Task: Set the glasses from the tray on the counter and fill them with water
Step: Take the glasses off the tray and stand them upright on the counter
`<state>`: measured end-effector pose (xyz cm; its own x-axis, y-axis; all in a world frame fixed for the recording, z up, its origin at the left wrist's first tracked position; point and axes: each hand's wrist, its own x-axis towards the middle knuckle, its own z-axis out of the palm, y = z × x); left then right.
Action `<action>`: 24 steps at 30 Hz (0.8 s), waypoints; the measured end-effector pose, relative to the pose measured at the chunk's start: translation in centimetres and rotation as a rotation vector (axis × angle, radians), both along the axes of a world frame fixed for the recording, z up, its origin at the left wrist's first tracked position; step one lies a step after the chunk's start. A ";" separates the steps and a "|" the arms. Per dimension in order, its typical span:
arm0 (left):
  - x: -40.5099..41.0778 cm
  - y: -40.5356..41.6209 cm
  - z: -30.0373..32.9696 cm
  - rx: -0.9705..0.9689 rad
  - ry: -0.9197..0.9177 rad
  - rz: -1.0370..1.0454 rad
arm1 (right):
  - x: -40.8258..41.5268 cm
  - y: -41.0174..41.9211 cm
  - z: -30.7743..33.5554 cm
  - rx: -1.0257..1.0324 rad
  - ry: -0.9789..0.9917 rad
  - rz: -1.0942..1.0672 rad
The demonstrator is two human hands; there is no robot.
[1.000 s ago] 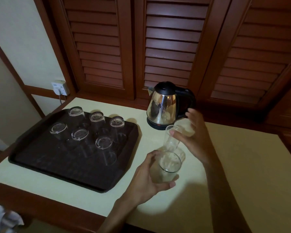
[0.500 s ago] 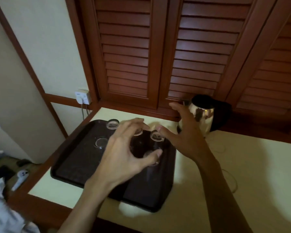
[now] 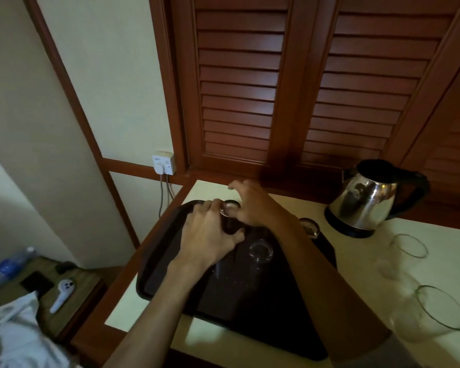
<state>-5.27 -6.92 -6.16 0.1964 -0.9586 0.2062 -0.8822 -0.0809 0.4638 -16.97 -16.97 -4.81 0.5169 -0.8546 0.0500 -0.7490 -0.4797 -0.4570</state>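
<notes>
A dark brown tray (image 3: 170, 277) lies on the left part of the pale counter (image 3: 383, 264). Upside-down clear glasses stand on it, one in the middle (image 3: 260, 252) and one at its right edge (image 3: 310, 227). My left hand (image 3: 210, 235) is wrapped around an upside-down glass (image 3: 227, 211) at the tray's far end. My right hand (image 3: 252, 205) rests right beside it over the same spot; what is under its palm is hidden. Two upright glasses stand on the counter at the right, one further back (image 3: 409, 247) and one nearer (image 3: 441, 312).
A steel kettle (image 3: 367, 203) with a black handle stands at the back right on its base. Louvred wooden doors (image 3: 250, 88) rise behind the counter. A wall socket (image 3: 164, 164) with cables is at the left. A low side table holds a water bottle (image 3: 8, 264) and a white controller (image 3: 63, 290).
Both hands left the two glasses upright on the counter at the right, swung left over the tray and came down on glasses at its far end. My view turned left.
</notes>
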 end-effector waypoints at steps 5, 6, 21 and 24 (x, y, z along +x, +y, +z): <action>2.0 -0.4 -1.9 0.213 0.102 -0.046 | 2.5 -0.6 -0.9 0.090 0.128 0.052; 2.5 -0.5 -2.0 0.241 0.124 -0.066 | 2.8 -0.7 -0.8 0.098 0.143 0.054; 4.4 -2.2 -3.1 0.292 -0.281 -0.023 | 7.2 -0.8 -3.3 -0.013 0.360 -0.104; 4.6 -2.1 -3.4 0.257 -0.306 -0.029 | 7.5 -0.7 -3.2 -0.041 0.371 -0.107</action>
<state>-0.71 -9.06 -9.55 0.1352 -0.9908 0.0036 -0.9802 -0.1332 0.1468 -9.51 -17.69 -8.02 0.4144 -0.9058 -0.0883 -0.9066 -0.4024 -0.1271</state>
